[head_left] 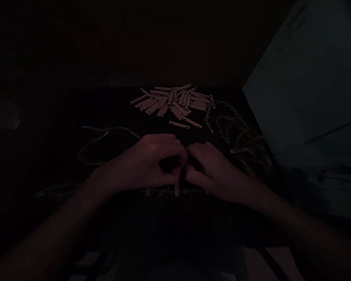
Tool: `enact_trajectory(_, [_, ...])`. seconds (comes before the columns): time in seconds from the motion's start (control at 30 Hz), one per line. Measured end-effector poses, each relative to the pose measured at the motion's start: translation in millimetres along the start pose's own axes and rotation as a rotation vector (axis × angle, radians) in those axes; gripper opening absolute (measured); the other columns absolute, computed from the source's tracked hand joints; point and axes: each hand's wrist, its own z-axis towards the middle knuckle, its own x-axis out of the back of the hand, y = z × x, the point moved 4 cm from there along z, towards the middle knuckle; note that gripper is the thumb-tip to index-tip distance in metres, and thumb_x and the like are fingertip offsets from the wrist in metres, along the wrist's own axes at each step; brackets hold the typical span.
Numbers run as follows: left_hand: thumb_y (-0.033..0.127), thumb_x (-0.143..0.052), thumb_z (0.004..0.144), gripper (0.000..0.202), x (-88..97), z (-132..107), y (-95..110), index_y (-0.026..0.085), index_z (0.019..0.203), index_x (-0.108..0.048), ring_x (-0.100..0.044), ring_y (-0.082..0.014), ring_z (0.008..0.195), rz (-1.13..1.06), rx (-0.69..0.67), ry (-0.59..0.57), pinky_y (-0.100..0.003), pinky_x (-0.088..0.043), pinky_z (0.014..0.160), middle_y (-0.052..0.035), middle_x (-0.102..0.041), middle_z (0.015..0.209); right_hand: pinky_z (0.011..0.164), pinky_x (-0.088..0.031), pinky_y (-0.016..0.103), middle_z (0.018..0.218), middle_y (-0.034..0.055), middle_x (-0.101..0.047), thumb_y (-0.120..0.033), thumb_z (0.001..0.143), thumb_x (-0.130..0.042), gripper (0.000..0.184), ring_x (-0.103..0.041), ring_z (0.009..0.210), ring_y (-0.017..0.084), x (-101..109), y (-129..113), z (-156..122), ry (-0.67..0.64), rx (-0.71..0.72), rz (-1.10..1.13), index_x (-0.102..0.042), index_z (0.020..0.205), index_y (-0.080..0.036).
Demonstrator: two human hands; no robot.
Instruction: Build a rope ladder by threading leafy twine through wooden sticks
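Note:
The scene is very dark. My left hand (158, 160) has its thumb and fingers pinched together over the upper part of a small wooden stick (177, 190), which hangs down below the thumb. Against its fingertips, my right hand (207, 168) is also closed in a pinch; whatever lies between those fingers is hidden. A braided cord (160, 191) runs sideways below both hands, with further short sticks along it, one of them a stick (148, 191) under my left hand.
Beyond the hands lies a pile of short wooden sticks (163, 102) with holes near their ends. A tangle of cord (240, 134) is at the right, and a looser cord (117, 128) at the left. A pale panel (310, 89) slants along the right side.

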Motion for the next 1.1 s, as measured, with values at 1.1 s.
enact_trajectory(1.1, [0.007,-0.062,0.068,0.017,-18.3,-4,2,0.018,0.076,-0.053,-0.037,-0.0113,0.059,0.228,-0.319,0.35,-0.028,-0.035,0.057,0.0041,-0.045,0.063,0.078,-0.029,0.035,0.079,-0.0029,-0.049,-0.023,0.095,-0.04,0.016,-0.046,0.078,0.017,-3,-12,-1,0.05,-0.071,0.167,-0.039,0.08,-0.021])
